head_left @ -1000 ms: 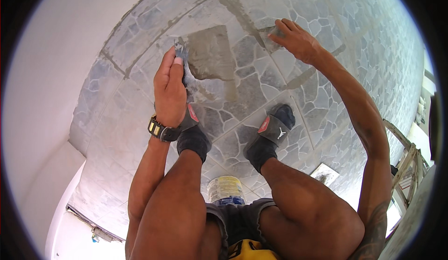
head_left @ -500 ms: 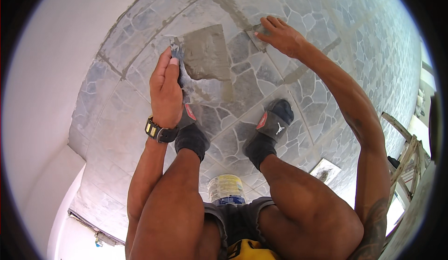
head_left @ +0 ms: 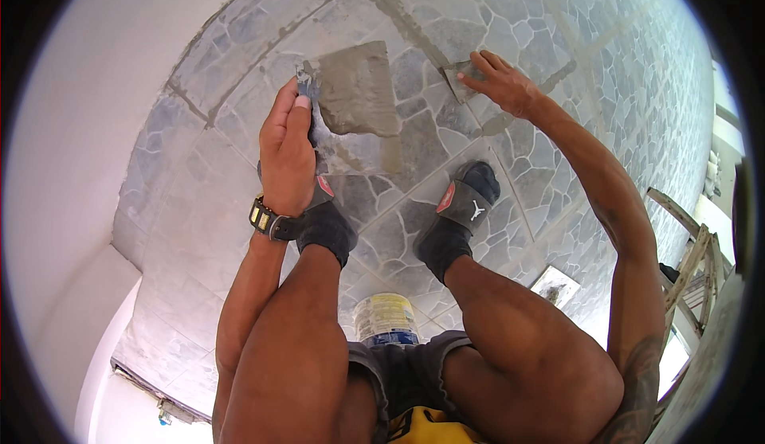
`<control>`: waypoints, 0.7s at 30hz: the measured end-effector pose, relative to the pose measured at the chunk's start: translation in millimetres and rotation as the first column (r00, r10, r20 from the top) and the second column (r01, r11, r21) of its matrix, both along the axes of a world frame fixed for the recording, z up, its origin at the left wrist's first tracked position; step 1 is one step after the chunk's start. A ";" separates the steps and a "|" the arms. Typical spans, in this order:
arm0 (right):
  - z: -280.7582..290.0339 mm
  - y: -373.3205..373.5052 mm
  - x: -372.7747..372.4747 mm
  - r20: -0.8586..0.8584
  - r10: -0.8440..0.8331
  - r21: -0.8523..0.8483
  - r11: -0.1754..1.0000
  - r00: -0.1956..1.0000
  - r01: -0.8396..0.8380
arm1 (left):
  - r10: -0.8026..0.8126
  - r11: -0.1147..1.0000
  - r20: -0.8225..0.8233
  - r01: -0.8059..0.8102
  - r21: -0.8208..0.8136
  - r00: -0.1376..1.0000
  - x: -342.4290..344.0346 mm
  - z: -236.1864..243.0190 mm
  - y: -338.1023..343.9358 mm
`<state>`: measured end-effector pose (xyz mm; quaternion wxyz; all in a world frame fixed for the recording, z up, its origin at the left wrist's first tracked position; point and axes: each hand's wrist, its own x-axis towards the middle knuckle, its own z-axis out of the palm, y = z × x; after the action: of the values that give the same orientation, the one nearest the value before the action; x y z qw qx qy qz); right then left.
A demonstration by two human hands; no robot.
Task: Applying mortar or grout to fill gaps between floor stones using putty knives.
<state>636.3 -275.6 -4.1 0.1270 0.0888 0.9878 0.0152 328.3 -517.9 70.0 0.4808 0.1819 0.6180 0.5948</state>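
Observation:
My left hand point(head_left: 287, 157), with a watch on its wrist, is wrapped round the handle of a flat rectangular trowel point(head_left: 328, 144). A thick layer of wet grey grout point(head_left: 355, 89) covers much of the trowel's face. To the right, my right hand point(head_left: 506, 87) grips a thin, flat grey scraper point(head_left: 460, 86) with the fingers spread over its top. The scraper's edge rests at a joint in the stone-patterned tile floor point(head_left: 430, 145), at the near end of a grout-smeared line point(head_left: 398, 15).
My sandalled feet point(head_left: 470, 193) stand between the tools and me. Behind them is a bucket point(head_left: 386, 318). A tile piece point(head_left: 555, 286) lies by my right leg, with a wooden frame point(head_left: 687, 265) farther right. A white wall point(head_left: 103, 86) borders the left side.
My right hand and the scraper have moved toward me and slightly right along the joint. My left hand and the loaded trowel have stayed nearly in place.

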 end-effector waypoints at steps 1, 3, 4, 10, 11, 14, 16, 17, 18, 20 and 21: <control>1.3 4.5 5.7 -0.003 0.024 0.027 0.999 1.000 -0.024 | -0.018 1.000 0.007 0.018 0.005 1.000 1.4 -0.4 -1.6; 6.7 2.1 0.3 -0.016 0.049 0.044 0.998 0.999 -0.048 | -0.027 1.000 -0.011 0.028 0.015 1.000 -2.1 -0.8 -5.7; 9.8 0.5 -0.9 -0.015 0.023 0.037 0.999 1.000 -0.023 | -0.039 0.999 -0.024 0.039 0.028 0.999 -3.9 -0.9 -6.8; 5.1 -12.0 21.8 -0.003 -0.007 -0.059 0.998 1.000 0.007 | 0.030 0.999 -0.064 -0.028 0.031 0.997 9.8 1.0 5.6; 4.8 -12.9 24.0 -0.006 0.001 -0.064 0.998 1.000 -0.001 | 0.028 0.999 -0.067 -0.026 0.029 0.997 8.4 0.0 6.1; 12.5 -10.2 31.9 0.051 -0.033 -0.020 0.999 0.998 0.035 | -0.024 1.000 -0.031 0.024 0.006 0.999 4.8 -0.9 7.1; 17.7 -11.6 31.1 0.060 -0.034 -0.006 0.999 0.998 0.035 | -0.021 0.998 -0.015 0.022 0.051 1.000 5.2 1.8 8.0; 23.0 -18.2 25.4 0.073 -0.110 -0.036 0.993 0.991 0.113 | -0.021 0.999 -0.023 0.022 0.049 1.000 3.8 1.3 6.8; 28.6 -24.9 22.9 0.094 -0.185 -0.063 0.979 0.978 0.191 | 0.007 1.000 -0.013 -0.007 0.028 1.000 3.8 -2.7 5.8; 44.2 -38.3 25.9 0.127 -0.373 -0.171 0.904 0.919 0.391 | 0.034 0.999 0.006 -0.034 0.010 0.999 5.4 -5.9 5.5; 50.4 -45.5 26.8 0.177 -0.538 -0.273 0.778 0.824 0.566 | -0.009 1.000 0.005 0.008 0.024 1.000 4.5 -5.1 5.2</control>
<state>663.2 -321.0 46.3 0.1821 0.3523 0.9010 -0.1757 332.8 -512.7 64.8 0.4828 0.1887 0.6088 0.6006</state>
